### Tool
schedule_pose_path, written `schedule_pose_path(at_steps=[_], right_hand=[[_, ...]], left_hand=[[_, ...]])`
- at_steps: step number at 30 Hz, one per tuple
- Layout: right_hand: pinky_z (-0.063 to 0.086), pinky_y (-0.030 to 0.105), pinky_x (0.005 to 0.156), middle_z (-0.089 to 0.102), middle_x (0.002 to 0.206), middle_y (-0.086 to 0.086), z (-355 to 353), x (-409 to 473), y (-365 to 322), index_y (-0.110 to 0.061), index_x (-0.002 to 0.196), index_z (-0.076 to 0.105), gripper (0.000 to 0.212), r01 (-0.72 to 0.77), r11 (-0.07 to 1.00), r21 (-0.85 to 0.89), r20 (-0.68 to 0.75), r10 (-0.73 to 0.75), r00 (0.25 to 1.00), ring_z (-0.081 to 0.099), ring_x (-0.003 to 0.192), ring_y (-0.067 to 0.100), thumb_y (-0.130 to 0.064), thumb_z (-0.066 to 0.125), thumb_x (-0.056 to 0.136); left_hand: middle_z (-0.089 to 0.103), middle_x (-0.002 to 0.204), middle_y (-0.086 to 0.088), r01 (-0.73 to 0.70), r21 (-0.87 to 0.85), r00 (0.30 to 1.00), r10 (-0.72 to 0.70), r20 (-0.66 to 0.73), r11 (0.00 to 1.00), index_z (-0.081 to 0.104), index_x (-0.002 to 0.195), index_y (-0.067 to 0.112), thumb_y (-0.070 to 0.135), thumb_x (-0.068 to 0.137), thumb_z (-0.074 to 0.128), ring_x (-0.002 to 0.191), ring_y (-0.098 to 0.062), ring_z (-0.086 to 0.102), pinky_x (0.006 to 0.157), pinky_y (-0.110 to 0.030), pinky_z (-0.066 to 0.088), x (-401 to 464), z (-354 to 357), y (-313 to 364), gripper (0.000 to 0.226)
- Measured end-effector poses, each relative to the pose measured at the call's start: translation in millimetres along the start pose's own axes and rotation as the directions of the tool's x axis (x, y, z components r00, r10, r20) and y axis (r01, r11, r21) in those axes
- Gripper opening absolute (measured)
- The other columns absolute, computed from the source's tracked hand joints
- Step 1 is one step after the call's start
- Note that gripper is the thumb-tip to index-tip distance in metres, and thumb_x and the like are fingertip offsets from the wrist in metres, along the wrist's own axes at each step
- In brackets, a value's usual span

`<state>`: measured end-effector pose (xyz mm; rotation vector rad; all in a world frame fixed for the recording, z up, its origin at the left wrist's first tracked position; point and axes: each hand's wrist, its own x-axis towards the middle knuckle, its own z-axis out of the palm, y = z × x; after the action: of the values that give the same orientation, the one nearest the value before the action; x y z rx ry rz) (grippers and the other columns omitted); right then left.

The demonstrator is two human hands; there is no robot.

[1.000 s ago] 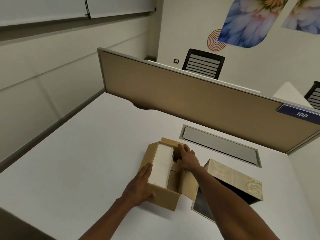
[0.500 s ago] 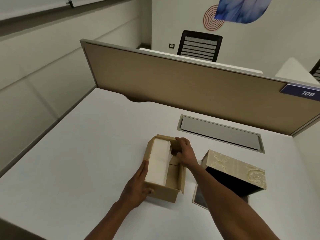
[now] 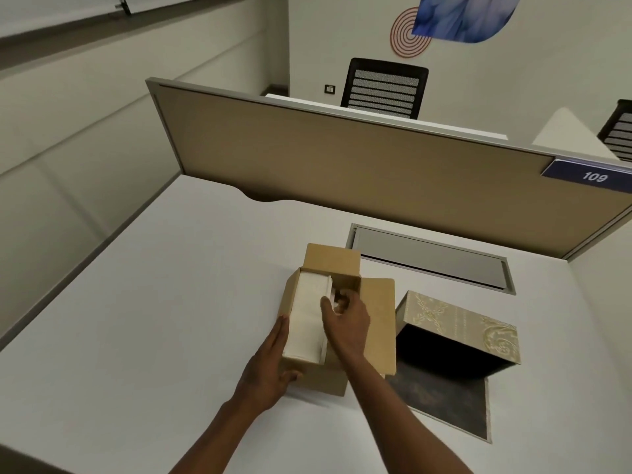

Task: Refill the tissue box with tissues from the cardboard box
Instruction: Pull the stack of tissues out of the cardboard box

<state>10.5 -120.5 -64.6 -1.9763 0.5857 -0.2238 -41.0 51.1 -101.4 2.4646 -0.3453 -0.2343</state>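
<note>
Partition sign [image 3: 594, 176] reads "109". Right hand [image 3: 347, 318] has moved from the cardboard box [image 3: 376, 313] flap onto the tissues [image 3: 307, 316], gripping the stack; left hand [image 3: 273, 364] braces the box, open-palmed. Tissue box [image 3: 461, 323] lies open beside it on the worktop [image 3: 154, 319].

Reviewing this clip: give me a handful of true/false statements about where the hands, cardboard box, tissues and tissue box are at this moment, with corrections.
1. The left hand rests against the outer side of the cardboard box. True.
2. The tissue stack already lies in the tissue box. False: it is in the cardboard box, and the tissue box's dark inside shows no tissues.
3. The right hand reaches into the cardboard box beside the stack. True.
4. The tissue box stands to the left of the cardboard box. False: it is on the right.
5. The cardboard box's flaps are closed. False: they are open.
</note>
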Motion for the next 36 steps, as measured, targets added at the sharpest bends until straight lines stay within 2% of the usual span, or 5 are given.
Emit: schedule_pose_path(at_steps=[3,5,18,26,36], right_hand=[[0.051,0.045,0.1,0.057,0.14,0.01,14,-3,0,-0.011,0.146,0.044,0.086,-0.499,0.862,0.091,0.243,0.467,0.85,0.057,0.127,0.033,-0.059,0.074,0.083],[0.052,0.047,0.099,0.056,0.138,0.013,20,-1,0,-0.008,0.147,0.041,0.098,-0.61,0.789,0.072,0.326,0.559,0.762,0.057,0.123,0.034,-0.066,0.076,0.077],[0.06,0.045,0.089,0.069,0.118,0.015,35,6,11,-0.01,0.108,0.056,0.063,-0.607,0.788,0.1,0.294,0.559,0.775,0.067,0.102,0.032,-0.043,0.093,0.068],[0.06,0.049,0.093,0.071,0.114,0.016,36,14,11,-0.007,0.109,0.062,0.067,-0.631,0.769,0.103,0.31,0.578,0.755,0.069,0.105,0.035,-0.042,0.096,0.063],[0.057,0.035,0.071,0.072,0.107,0.01,34,7,18,-0.01,0.103,0.062,0.069,-0.597,0.791,0.133,0.268,0.551,0.79,0.069,0.094,0.028,-0.055,0.093,0.062]], left_hand=[[-0.003,0.167,0.007,0.005,0.022,1.0,-0.005,-0.009,1.0,-0.019,0.146,0.039,0.037,0.085,0.076,0.152,-0.02,0.022,0.117,-0.03,0.033,1,3,-2,0.113],[-0.002,0.167,0.008,0.011,0.031,1.0,-0.011,-0.014,0.999,-0.021,0.144,0.041,0.038,0.084,0.076,0.152,-0.02,0.022,0.116,-0.028,0.032,2,4,-3,0.114],[0.0,0.167,0.009,0.06,0.002,0.998,-0.06,0.011,0.998,-0.015,0.152,0.036,0.039,0.083,0.076,0.151,-0.019,0.024,0.116,-0.031,0.034,6,11,-7,0.115],[0.0,0.167,0.009,0.055,0.013,0.998,-0.055,0.002,0.998,-0.014,0.153,0.035,0.04,0.083,0.076,0.151,-0.018,0.024,0.117,-0.026,0.031,6,12,-6,0.113],[-0.006,0.167,0.009,0.04,0.04,0.999,-0.04,-0.003,0.998,-0.024,0.147,0.039,0.037,0.084,0.075,0.152,-0.019,0.021,0.115,-0.026,0.033,6,15,-10,0.117]])
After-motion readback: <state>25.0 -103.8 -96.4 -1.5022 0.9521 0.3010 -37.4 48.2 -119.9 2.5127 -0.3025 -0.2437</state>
